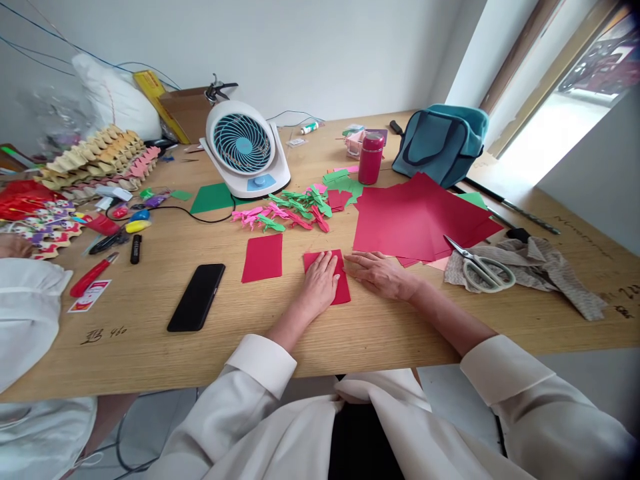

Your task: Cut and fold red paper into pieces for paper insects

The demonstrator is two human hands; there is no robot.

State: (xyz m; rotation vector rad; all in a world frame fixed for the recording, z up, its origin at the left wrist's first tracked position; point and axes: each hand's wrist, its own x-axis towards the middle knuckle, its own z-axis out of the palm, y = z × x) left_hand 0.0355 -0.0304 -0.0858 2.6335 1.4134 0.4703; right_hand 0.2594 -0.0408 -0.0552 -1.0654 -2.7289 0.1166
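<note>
A: Where is the small red paper (pixel 343 288)?
B: Flat on the table (pixel 150 360), partly covered by the left hand (pixel 320 285).
A: Is that hand gripping it?
B: It grips nothing; it rests flat on top with the fingers stretched out. The right hand (pixel 384 277) lies flattened too, fingers straight and clasping nothing, by the paper's right edge. Whether its fingertips touch that edge, I can't quite tell from here.
A: What crowds them?
B: Large red sheets (pixel 395 220) overlap just beyond the right hand, and scissors (pixel 473 258) lie on a crumpled cloth (pixel 565 275) farther right. To the left, a second red rectangle (pixel 263 259) lies apart, then a black phone (pixel 196 298).
A: And farther back?
B: Pink, green and red paper strips (pixel 317 199) heap up before a fan (pixel 245 147). A red flask (pixel 371 160) and a blue bag (pixel 440 143) stand behind the large sheets. At far left, another person's white sleeve (pixel 30 300) rests by the table's edge
</note>
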